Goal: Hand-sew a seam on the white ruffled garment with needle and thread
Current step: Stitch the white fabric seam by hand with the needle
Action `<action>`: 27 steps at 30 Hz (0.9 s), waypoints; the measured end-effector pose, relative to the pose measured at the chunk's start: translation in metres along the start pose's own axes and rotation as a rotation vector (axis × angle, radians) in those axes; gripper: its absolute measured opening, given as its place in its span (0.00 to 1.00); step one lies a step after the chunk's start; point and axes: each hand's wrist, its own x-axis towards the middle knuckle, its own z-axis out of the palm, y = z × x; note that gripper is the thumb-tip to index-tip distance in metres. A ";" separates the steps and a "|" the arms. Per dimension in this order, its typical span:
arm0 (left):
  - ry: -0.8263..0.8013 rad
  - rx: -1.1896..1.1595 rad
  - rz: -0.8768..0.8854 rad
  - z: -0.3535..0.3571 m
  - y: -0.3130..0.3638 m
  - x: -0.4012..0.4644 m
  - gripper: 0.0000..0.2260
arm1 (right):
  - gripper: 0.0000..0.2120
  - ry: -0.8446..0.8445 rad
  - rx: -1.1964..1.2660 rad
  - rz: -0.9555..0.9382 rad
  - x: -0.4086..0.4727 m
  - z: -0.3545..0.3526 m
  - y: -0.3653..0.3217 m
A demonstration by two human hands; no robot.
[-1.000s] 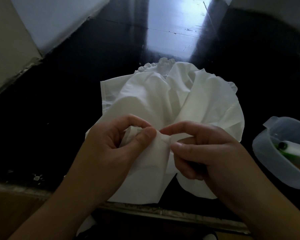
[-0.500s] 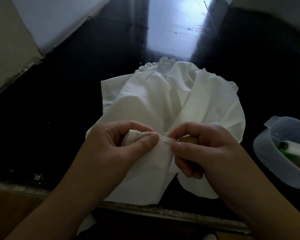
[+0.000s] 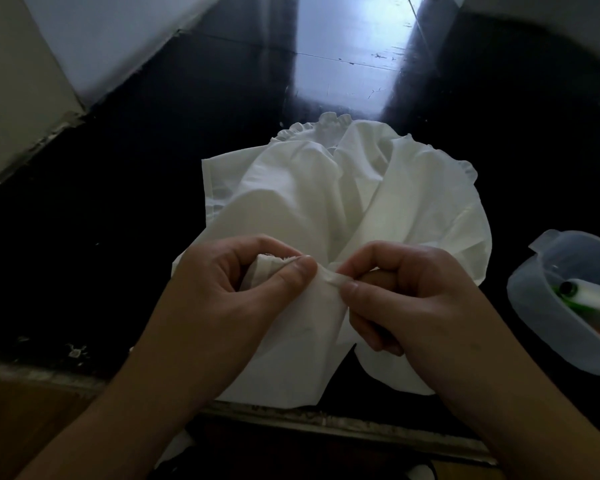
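The white ruffled garment (image 3: 354, 188) lies bunched on a dark table, its frilled edge at the far side and its near edge hanging over the table front. My left hand (image 3: 229, 299) pinches a folded fabric edge between thumb and forefinger. My right hand (image 3: 409, 296) pinches the same fold just to the right, thumb and forefinger tips meeting beside the left thumb. No needle or thread shows between the fingers; they are too small or hidden to make out.
A translucent plastic container (image 3: 548, 327) stands at the right edge, holding a white thread spool (image 3: 593, 294) and something green. The black table (image 3: 101, 220) has a worn front edge below my wrists. A pale wall runs along the upper left.
My right fingers have curled in tighter and closed up against the left thumb on the fold. The left hand has barely shifted. The garment lies as before.
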 end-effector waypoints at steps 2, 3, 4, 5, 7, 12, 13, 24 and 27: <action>-0.002 0.001 0.002 0.001 0.001 0.000 0.10 | 0.09 0.019 -0.022 0.000 -0.001 0.001 0.000; 0.001 0.002 0.005 0.001 0.001 0.000 0.10 | 0.09 0.030 -0.043 -0.006 -0.001 0.002 0.001; 0.005 0.005 0.008 0.001 0.001 0.000 0.10 | 0.09 0.040 -0.068 -0.013 -0.001 0.002 0.001; 0.009 0.008 0.011 0.001 0.001 0.000 0.09 | 0.08 0.054 -0.093 -0.020 -0.001 0.003 0.001; 0.011 0.019 0.015 0.002 0.001 0.000 0.10 | 0.08 0.083 -0.146 -0.034 -0.001 0.005 0.002; 0.035 0.071 0.064 0.004 0.001 -0.002 0.09 | 0.09 0.135 -0.257 -0.062 -0.004 0.008 0.000; 0.036 0.084 0.075 0.005 0.000 -0.002 0.09 | 0.08 0.141 -0.272 -0.065 -0.005 0.008 0.000; 0.019 0.068 0.069 0.002 0.002 -0.002 0.11 | 0.08 0.153 -0.086 -0.035 -0.002 0.011 0.005; 0.019 0.061 0.063 0.002 0.002 -0.002 0.11 | 0.08 0.171 -0.096 -0.039 -0.002 0.013 0.006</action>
